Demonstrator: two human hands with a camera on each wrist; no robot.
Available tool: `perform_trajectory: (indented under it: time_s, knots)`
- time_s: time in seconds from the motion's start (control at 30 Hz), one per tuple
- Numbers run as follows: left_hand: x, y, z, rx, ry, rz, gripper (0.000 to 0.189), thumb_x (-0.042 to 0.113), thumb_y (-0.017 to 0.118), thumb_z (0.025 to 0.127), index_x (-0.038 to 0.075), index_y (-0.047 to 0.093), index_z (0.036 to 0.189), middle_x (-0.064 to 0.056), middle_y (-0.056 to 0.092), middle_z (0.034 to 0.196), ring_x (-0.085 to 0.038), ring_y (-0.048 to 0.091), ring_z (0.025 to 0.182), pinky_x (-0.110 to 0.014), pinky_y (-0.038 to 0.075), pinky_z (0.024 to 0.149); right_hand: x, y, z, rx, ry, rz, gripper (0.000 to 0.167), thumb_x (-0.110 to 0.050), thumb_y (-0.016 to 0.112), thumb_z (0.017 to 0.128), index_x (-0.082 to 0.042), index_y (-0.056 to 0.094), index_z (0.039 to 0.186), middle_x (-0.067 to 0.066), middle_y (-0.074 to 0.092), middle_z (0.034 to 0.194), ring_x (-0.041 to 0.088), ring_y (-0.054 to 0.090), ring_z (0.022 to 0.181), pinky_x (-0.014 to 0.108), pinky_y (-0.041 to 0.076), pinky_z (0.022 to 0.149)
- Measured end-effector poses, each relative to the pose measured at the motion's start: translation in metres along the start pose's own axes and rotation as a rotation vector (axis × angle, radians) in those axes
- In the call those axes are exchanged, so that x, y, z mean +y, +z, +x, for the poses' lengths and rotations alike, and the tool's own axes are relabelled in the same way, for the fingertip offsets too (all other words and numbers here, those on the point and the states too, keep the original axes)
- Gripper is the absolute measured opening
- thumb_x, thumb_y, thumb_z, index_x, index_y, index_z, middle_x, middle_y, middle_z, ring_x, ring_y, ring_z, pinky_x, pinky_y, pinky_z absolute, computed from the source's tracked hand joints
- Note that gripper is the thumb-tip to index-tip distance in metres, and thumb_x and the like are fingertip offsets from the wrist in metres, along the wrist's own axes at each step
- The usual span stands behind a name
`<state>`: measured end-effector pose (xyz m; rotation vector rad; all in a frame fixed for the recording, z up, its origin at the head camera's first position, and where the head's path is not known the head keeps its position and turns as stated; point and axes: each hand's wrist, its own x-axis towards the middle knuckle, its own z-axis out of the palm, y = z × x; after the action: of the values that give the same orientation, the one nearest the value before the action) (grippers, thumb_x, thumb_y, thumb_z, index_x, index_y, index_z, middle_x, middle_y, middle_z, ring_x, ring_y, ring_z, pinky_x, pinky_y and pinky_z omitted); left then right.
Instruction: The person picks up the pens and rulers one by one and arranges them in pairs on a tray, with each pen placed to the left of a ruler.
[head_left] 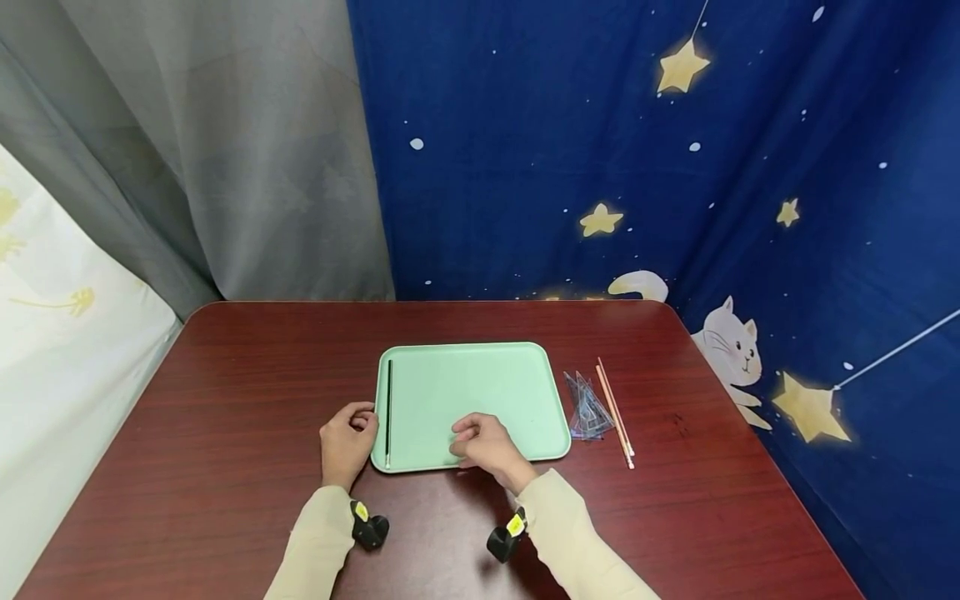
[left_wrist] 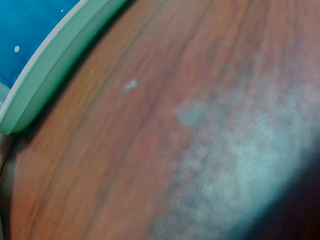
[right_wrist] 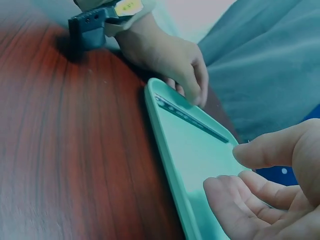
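Note:
A pale green tray [head_left: 465, 408] lies on the table. Inside it, along the left side, is a slim black pencil [head_left: 389, 408] with a light end toward the person; the right wrist view shows white marks on that pencil [right_wrist: 190, 117]. My left hand [head_left: 347, 440] holds the tray's left rim, its fingers curled there. Over the front part of the tray hovers my right hand [head_left: 486, 448]. Its thumb and loosely bent fingers [right_wrist: 235, 200] stand apart in the right wrist view, nothing between them. In the left wrist view only the tray's outer wall [left_wrist: 60, 65] and wood show.
Just right of the tray lie several clear set squares [head_left: 588, 408], overlapping one another. Beside them are two thin orange pencils [head_left: 615, 412] with pale ends. The dark red table [head_left: 262, 375] ends at a grey curtain and a blue star-patterned curtain [head_left: 525, 167].

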<state>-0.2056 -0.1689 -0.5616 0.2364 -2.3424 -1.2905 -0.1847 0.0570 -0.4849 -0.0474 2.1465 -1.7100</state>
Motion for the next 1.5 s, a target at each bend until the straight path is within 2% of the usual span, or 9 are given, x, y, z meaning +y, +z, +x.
perform_trajectory:
  time_s: [0.57, 1.1, 1.5]
  knots:
    - [0.001, -0.001, -0.001, -0.023, -0.018, 0.005, 0.013, 0.006, 0.065, 0.083, 0.008, 0.072, 0.093, -0.003, 0.066, 0.073, -0.002, 0.051, 0.061, -0.01, 0.039, 0.059, 0.004, -0.032, -0.011, 0.071, 0.005, -0.004, 0.034, 0.005, 0.062, 0.078, 0.015, 0.055, 0.11, 0.006, 0.052, 0.083, 0.018, 0.059, 0.071, 0.039, 0.057, 0.068]
    - [0.0, -0.001, -0.001, -0.014, -0.014, 0.004, 0.013, 0.006, 0.065, 0.083, 0.007, 0.072, 0.092, -0.003, 0.066, 0.073, -0.001, 0.051, 0.061, -0.009, 0.038, 0.059, 0.008, -0.063, -0.022, 0.171, 0.046, -0.001, 0.033, 0.006, 0.06, 0.078, 0.014, 0.056, 0.11, 0.008, 0.054, 0.083, 0.019, 0.059, 0.07, 0.037, 0.057, 0.066]
    - [0.003, -0.002, -0.001, -0.017, -0.019, 0.008, 0.013, 0.007, 0.063, 0.083, 0.008, 0.072, 0.093, -0.004, 0.066, 0.074, -0.003, 0.051, 0.061, -0.013, 0.04, 0.06, 0.016, -0.085, -0.026, 0.238, 0.061, 0.004, 0.031, 0.007, 0.059, 0.077, 0.013, 0.057, 0.108, 0.006, 0.055, 0.081, 0.016, 0.058, 0.068, 0.033, 0.057, 0.066]
